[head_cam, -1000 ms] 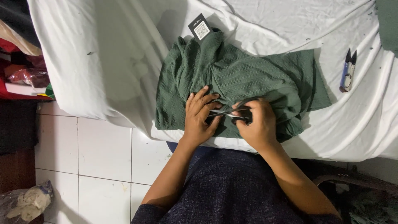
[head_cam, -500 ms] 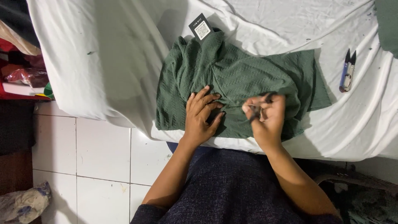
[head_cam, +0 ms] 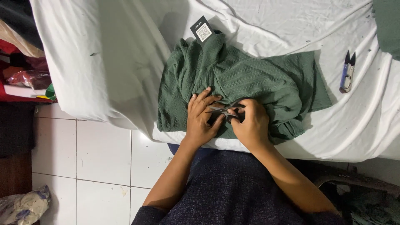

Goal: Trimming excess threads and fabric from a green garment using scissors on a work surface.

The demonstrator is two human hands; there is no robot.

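Note:
A dark green ribbed garment lies bunched on a white sheet, with a black hang tag at its top edge. My left hand presses flat on the garment's lower part, fingers spread and touching the fabric. My right hand grips small metal thread snips, whose points aim left toward my left fingers, right over the cloth.
The white sheet covers the table. A second pair of blue-handled snips lies on the sheet at the right. More green cloth sits at the top right corner. Bags and packets are stacked at the left above a white tiled floor.
My right hand, which had lifted away to the right half a second ago, has come back left, bringing the snips against the fabric beside my left hand.

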